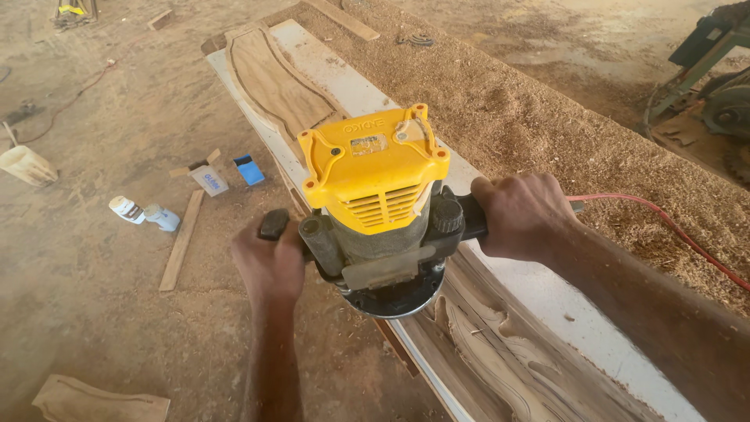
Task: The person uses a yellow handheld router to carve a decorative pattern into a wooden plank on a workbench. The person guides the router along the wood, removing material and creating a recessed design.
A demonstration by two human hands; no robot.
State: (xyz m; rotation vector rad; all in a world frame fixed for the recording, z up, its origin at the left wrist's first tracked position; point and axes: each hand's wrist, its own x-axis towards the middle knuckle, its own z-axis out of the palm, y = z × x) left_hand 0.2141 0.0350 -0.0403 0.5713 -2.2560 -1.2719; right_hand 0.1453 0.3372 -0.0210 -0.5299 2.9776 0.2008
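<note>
Two hands on one yellow-topped router (375,211): left hand (269,262) clamped on its left black handle, right hand (519,215) clamped on the right one. The router sits on one long carved wood board (500,344) on the white table (547,289). One red cord (672,227) crosses the sawdust. On the floor: one small white box with blue label (209,180), one blue packet (250,169), two white bottles (144,212).

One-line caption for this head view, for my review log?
Both hands, left hand and right hand, grip the side handles of a yellow-topped router on a carved wooden plank beside heaped sawdust.
</note>
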